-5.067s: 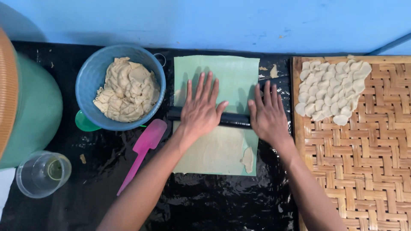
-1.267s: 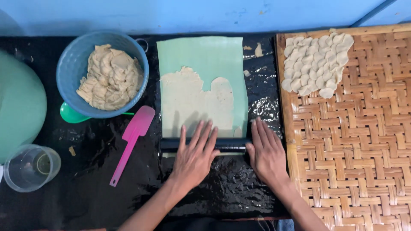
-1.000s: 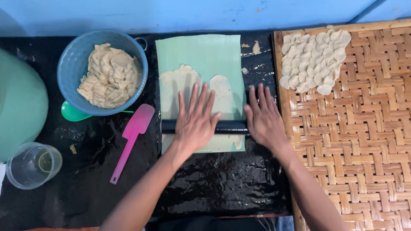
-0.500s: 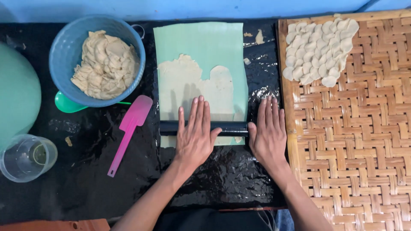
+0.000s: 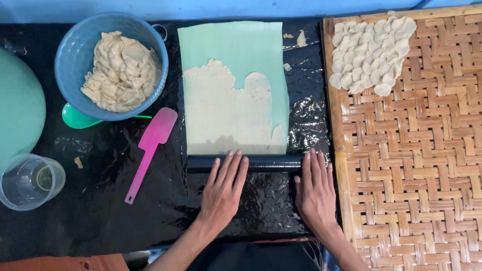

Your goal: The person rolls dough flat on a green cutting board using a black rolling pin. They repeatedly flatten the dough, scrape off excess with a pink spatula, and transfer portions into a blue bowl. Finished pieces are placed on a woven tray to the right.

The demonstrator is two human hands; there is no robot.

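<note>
A black rolling pin [image 5: 266,162] lies across the near end of a light green sheet [image 5: 236,50] on black plastic. Thin pale dough [image 5: 226,118] is spread flat over the sheet's lower half. My left hand [image 5: 224,190] rests flat with its fingertips on the pin's left part. My right hand [image 5: 315,188] lies flat beside it, fingertips on the pin's right end. Neither hand grips anything.
A blue bowl of dough [image 5: 113,65] sits at the back left, over a green spoon [image 5: 75,118]. A pink spatula [image 5: 149,145] lies left of the sheet. A clear cup [image 5: 30,180] and a green vessel [image 5: 17,105] stand far left. A woven bamboo tray [image 5: 416,175] with small dough discs [image 5: 371,52] lies right.
Both hands have rolled the pin back and forth over the sheet; it now sits at the sheet's near edge, and the dough lies flatter and wider than five seconds ago.
</note>
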